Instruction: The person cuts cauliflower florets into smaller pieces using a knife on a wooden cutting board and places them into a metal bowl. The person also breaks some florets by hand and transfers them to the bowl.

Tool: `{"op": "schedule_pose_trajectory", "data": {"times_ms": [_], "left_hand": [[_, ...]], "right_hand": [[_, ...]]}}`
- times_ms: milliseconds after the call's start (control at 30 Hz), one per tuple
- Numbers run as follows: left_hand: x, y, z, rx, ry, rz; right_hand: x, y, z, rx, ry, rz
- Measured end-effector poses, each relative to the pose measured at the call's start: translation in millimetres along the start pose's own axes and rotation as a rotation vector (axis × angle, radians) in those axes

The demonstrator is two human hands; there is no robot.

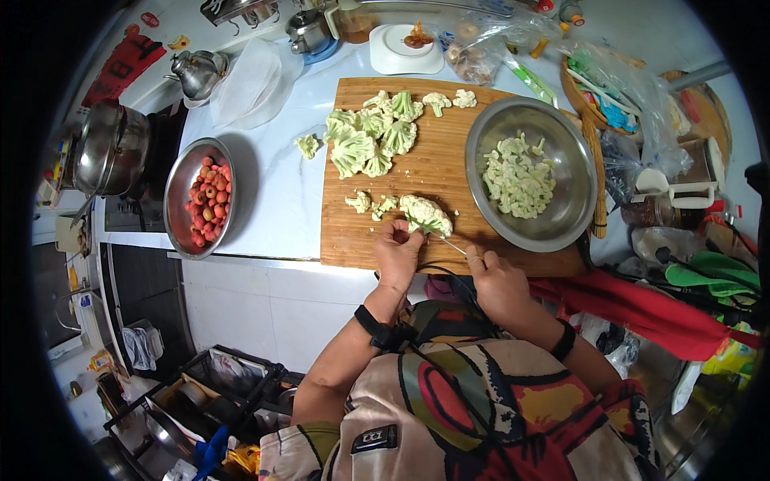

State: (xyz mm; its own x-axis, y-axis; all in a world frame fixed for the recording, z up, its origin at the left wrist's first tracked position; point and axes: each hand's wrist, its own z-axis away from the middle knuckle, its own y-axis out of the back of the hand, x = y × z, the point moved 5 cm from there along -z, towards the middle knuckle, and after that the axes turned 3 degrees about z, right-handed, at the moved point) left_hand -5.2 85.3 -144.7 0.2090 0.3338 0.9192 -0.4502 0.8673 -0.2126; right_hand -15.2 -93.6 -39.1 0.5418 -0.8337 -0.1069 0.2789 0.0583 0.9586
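My left hand (398, 252) grips the lower edge of a large cauliflower floret (427, 213) near the front of a wooden cutting board (373, 234). My right hand (499, 285) is closed around a small knife, its handle hidden in the fingers. The thin knife blade (451, 244) points up and left, its tip at the floret's stem side. Small cauliflower pieces (359, 202) lie just left of the floret. Farther back on the board is a heap of larger florets (355, 150). At the board's right, a wide steel bowl (568, 204) holds many small cut cauliflower pieces (518, 177).
A metal bowl (171, 207) of small red fruits (209, 198) stands left on the marble-patterned counter (271, 198). One floret (307, 146) sits off the board's left edge. Behind are a white plate (391, 57), a kettle (197, 75) and plastic bags (475, 57). A black cable (448, 272) hangs between my arms.
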Motion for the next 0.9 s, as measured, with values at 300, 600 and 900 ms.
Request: {"op": "schedule_pose_trajectory", "data": {"times_ms": [300,600,900], "left_hand": [[-6,7,-3,0.025,-0.009,-0.056],[3,4,7,-0.084,0.045,-0.053],[50,27,3,-0.384,0.053,0.177]], "right_hand": [[-14,-18,-21,0.009,-0.039,-0.022],[-4,-49,-26,0.062,-0.105,-0.234],[17,-41,-6,0.267,-0.080,-0.531]]}}
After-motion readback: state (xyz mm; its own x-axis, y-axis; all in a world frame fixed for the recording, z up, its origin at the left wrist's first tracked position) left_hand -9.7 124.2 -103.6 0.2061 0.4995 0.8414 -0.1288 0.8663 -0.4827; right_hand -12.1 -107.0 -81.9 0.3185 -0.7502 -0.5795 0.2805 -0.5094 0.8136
